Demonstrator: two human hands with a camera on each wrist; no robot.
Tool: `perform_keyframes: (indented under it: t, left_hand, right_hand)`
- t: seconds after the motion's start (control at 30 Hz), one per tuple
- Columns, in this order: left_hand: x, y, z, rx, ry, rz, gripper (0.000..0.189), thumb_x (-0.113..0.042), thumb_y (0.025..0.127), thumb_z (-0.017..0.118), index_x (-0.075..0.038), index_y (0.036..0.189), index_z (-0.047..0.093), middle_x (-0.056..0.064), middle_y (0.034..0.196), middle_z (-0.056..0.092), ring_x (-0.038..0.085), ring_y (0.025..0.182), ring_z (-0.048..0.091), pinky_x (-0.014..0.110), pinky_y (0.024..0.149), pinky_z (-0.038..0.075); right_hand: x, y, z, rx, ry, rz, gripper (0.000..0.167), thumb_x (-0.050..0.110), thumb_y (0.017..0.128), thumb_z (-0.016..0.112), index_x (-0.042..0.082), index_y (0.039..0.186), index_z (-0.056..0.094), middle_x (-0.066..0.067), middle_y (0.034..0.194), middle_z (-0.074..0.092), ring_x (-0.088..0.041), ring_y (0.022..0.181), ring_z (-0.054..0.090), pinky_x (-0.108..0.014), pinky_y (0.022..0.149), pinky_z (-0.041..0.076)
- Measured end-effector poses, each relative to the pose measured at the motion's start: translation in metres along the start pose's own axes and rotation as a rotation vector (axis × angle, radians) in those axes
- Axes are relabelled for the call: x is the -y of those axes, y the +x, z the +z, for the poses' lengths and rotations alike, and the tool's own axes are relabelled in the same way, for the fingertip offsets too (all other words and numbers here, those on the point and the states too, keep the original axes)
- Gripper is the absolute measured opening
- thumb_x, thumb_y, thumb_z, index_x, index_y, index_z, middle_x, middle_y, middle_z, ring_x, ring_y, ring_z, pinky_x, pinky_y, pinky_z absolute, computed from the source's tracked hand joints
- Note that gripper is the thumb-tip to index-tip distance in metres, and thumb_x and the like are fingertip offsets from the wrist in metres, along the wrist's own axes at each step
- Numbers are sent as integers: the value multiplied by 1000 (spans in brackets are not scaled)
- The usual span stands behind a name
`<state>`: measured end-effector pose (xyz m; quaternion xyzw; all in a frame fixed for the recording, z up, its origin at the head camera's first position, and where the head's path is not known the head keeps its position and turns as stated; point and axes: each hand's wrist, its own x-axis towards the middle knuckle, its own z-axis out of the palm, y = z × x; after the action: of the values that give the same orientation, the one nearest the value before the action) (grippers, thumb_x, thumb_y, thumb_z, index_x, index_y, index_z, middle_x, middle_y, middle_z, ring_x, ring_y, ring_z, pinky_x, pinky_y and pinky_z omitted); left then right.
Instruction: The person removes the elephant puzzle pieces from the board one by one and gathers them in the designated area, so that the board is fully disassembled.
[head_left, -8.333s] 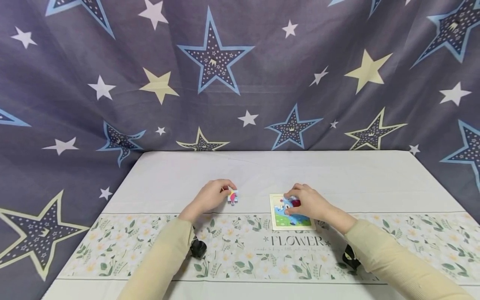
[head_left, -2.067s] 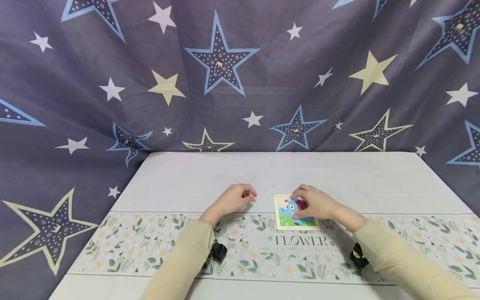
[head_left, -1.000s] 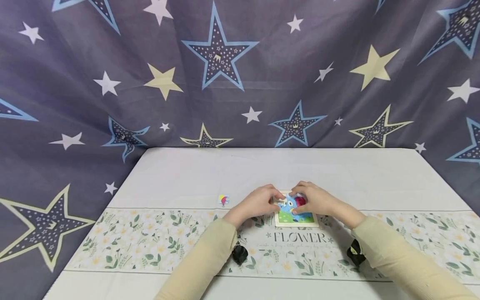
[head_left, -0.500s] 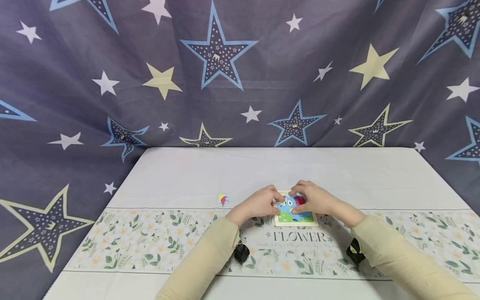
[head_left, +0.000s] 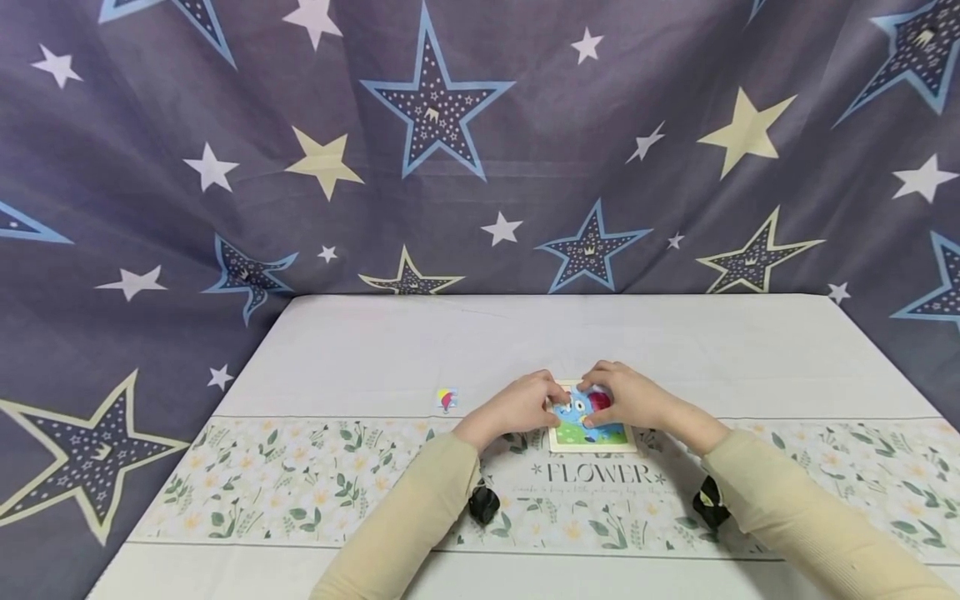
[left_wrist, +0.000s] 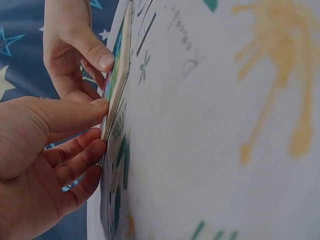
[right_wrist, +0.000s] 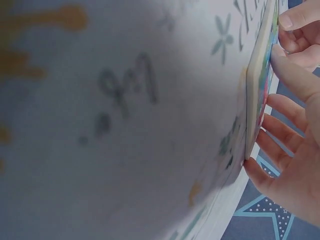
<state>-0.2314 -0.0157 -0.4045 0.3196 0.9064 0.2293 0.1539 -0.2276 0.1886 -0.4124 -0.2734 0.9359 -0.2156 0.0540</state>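
Note:
A small square picture puzzle (head_left: 592, 435) lies flat on the table, a blue cartoon elephant on green inside a pale frame. My left hand (head_left: 517, 408) is at its left side, thumb and index finger curled onto the upper left part; those fingers hide that corner. In the left wrist view, the left thumb (left_wrist: 80, 114) and fingers meet the frame's edge. My right hand (head_left: 637, 400) grips the puzzle from the right, thumb on the picture and fingertips toward the far edge. A loose square puzzle piece (head_left: 447, 400) with a red and yellow balloon lies left of the left hand.
The table (head_left: 375, 350) wears a white cloth with a floral band (head_left: 300, 492) and the printed word FLOWER. Behind it hangs a dark curtain (head_left: 525, 125) with stars. A black device (head_left: 483, 505) is strapped at each wrist.
Earlier, my left hand held the balloon piece; now that piece lies on the table and the hand has moved right onto the puzzle. My right hand stays there. Little differs over the last second.

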Motion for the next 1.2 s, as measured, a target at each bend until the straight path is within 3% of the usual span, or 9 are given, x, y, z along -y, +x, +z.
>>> perform_keyframes:
  t: [0.63, 0.93, 1.2]
  left_hand:
    - [-4, 3, 2, -50, 50, 4, 30, -16, 79, 70, -14, 108, 64, -3, 95, 53, 5, 76, 47, 17, 69, 39]
    - [-1, 3, 3, -40, 17, -3, 25, -17, 80, 69, -19, 104, 59, -4, 93, 51, 8, 77, 46, 20, 69, 38]
    - [0, 2, 1, -52, -9, 29, 24, -15, 80, 68, -18, 102, 58, -3, 88, 53, 6, 73, 48, 19, 65, 39]
  right_hand:
    - [1, -1, -2, -11, 3, -3, 53, 37, 68, 78, 7, 109, 63, -8, 110, 57, -28, 104, 51, -46, 91, 41]
    - [1, -2, -3, -5, 5, 0, 53, 38, 68, 77, 7, 109, 62, -6, 109, 57, -26, 102, 52, -46, 89, 42]
    - [2, -2, -3, -7, 6, 8, 53, 38, 68, 77, 7, 109, 63, -6, 109, 56, -25, 101, 52, -46, 89, 42]
